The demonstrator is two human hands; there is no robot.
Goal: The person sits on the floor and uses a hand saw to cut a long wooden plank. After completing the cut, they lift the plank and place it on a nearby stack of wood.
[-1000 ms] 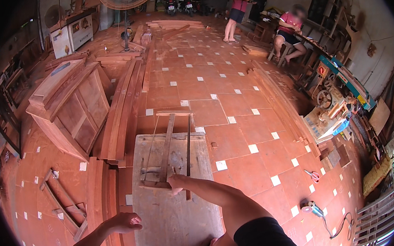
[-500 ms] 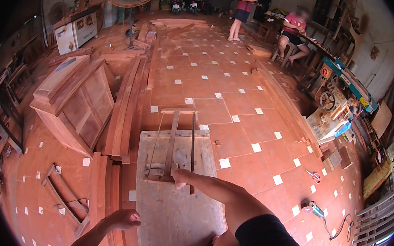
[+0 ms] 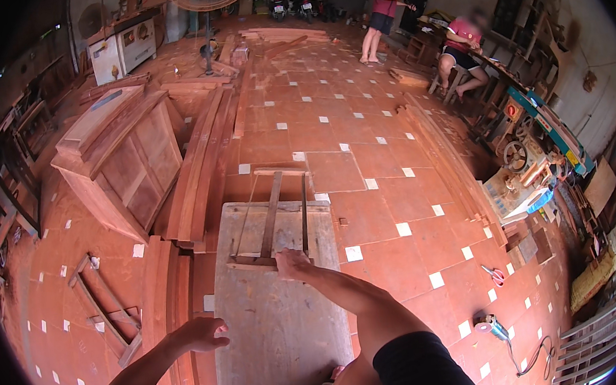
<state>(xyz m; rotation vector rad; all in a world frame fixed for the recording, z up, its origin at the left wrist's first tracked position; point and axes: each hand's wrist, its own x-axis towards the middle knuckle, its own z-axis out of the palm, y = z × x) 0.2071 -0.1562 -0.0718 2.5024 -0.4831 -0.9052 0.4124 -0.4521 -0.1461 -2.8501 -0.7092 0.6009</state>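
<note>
A wooden frame saw point(image 3: 272, 213) lies over the far half of a worn wooden bench point(image 3: 282, 325). Its dark blade runs along the right side, a thin cord along the left, and its far crosspiece reaches past the bench's far end. My right hand point(image 3: 293, 264) is closed around the near right corner of the saw, beside the blade's end. Over the bench's left edge hovers my left hand point(image 3: 202, 335), fingers loosely curved and apart, holding nothing.
Left of the bench are stacked timber beams point(image 3: 161, 305), another frame saw point(image 3: 107, 309) on the floor and a panelled wooden cabinet point(image 3: 128, 163). Scissors point(image 3: 497, 276) and a corded angle grinder point(image 3: 491, 326) lie right. Two people point(image 3: 464, 39) are farther back, near a teal-edged machine point(image 3: 545, 127).
My right hand has shifted slightly right and away from me along with the saw's near end. My left hand has risen a little, its fingers more spread.
</note>
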